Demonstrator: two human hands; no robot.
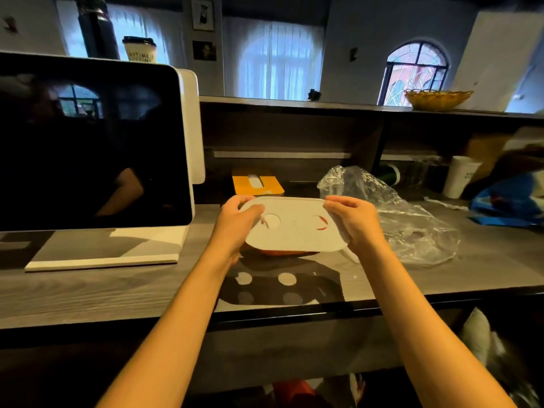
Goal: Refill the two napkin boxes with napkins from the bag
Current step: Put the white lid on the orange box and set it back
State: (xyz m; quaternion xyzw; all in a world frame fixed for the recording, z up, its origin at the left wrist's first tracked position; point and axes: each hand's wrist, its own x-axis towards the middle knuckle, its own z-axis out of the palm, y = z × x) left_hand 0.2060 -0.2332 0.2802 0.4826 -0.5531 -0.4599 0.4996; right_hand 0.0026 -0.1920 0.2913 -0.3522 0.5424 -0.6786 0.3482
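Note:
I hold a flat white lid (294, 228) with two round holes above the grey counter. My left hand (235, 222) grips its left edge, thumb on top. My right hand (356, 222) grips its right edge. Under the lid shows the orange rim of a napkin box (282, 252), seen also through the right hole. A second orange napkin box (257, 181) with a white slot sits behind, by the back wall. A crumpled clear plastic bag (391, 213) lies to the right; I cannot tell what it holds.
A large dark monitor (88, 142) on a white stand fills the left of the counter (117, 290). A white paper cup (459, 176) and a blue bag (509, 198) sit at the far right. A woven basket (438, 98) stands on the upper shelf.

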